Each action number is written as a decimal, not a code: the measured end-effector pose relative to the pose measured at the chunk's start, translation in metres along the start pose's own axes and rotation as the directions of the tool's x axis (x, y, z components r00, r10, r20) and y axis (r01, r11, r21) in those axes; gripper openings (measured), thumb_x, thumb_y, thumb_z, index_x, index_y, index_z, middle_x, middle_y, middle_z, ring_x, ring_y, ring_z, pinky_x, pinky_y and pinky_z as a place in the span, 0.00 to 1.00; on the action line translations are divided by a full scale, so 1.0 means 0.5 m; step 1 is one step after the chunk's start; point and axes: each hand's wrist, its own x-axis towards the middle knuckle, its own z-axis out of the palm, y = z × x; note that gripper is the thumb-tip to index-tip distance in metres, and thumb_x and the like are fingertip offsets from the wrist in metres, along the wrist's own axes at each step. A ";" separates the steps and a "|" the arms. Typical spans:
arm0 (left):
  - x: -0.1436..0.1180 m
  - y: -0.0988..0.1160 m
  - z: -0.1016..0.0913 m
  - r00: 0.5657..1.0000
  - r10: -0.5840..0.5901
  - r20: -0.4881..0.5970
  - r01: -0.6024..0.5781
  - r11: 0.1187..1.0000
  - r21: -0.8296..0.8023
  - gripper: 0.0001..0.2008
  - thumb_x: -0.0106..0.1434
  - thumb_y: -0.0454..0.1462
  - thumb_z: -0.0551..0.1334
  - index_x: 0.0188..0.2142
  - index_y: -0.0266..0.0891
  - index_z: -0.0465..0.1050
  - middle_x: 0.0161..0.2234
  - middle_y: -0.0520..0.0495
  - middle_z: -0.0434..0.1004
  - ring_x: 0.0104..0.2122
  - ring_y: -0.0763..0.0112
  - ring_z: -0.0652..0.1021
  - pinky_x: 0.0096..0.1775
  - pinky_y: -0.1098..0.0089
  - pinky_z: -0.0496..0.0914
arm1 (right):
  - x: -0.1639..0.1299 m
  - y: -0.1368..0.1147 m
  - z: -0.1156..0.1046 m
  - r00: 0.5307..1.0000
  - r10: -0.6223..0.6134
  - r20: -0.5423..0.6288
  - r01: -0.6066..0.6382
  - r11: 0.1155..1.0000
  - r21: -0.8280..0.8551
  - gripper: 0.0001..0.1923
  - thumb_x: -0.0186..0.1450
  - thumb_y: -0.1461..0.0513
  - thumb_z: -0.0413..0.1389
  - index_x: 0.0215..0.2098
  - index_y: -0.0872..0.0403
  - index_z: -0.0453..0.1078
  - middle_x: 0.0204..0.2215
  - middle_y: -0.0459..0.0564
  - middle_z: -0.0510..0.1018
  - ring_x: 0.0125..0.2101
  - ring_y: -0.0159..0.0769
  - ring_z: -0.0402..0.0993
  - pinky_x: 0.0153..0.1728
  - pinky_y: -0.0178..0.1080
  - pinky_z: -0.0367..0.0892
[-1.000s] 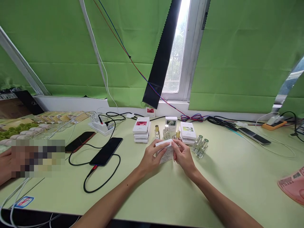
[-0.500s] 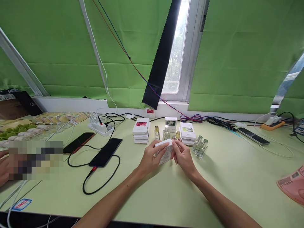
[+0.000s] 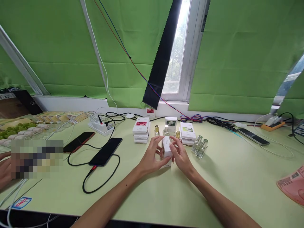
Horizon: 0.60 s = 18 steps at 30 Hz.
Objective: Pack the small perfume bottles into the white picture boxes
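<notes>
A small white carton (image 3: 166,145) stands upright on the table, between my two hands. My left hand (image 3: 152,158) grips its left side, thumb across the near face and fingers round the far edge. My right hand (image 3: 181,155) has bent fingers against the top and right side of the same carton. Just behind are small glass perfume bottles with shiny caps: a gold-capped bottle (image 3: 156,130), a paler-capped bottle (image 3: 166,130) and another gold-capped bottle (image 3: 177,135), partly hidden by my hands. To the right, two clear bottles (image 3: 202,149) stand close together.
Flat white boxes with red pictures (image 3: 141,127) are stacked at left, boxes with a green picture (image 3: 188,133) at right, and a white box (image 3: 171,123) between. Phones (image 3: 106,152) with cables and a power strip (image 3: 101,127) lie left. Another person's hand (image 3: 6,169) is at far left.
The carton has turned from tilted, printed text showing, to upright on the table. My left hand has opened wider around it, and my right hand has shifted over its top.
</notes>
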 end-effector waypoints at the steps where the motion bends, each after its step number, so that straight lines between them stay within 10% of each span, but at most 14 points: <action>1: 0.000 -0.002 0.002 1.000 -0.016 -0.001 0.016 0.999 -0.030 0.38 0.61 0.41 0.70 0.66 0.55 0.55 0.63 0.41 0.58 0.36 0.74 0.78 0.39 0.65 0.80 | 0.000 0.000 -0.002 1.000 -0.019 -0.005 0.019 0.999 -0.042 0.28 0.70 0.46 0.53 0.62 0.52 0.64 0.41 0.49 0.69 0.30 0.31 0.71 0.25 0.33 0.70; 18: 0.001 -0.013 0.013 0.977 -0.198 0.075 0.202 0.977 -0.060 0.51 0.59 0.44 0.71 0.71 0.52 0.39 0.57 0.40 0.67 0.30 0.76 0.76 0.33 0.68 0.76 | -0.003 -0.015 -0.010 0.979 -0.201 0.039 0.203 0.932 -0.299 0.23 0.72 0.51 0.53 0.61 0.49 0.73 0.50 0.55 0.72 0.39 0.36 0.75 0.34 0.37 0.76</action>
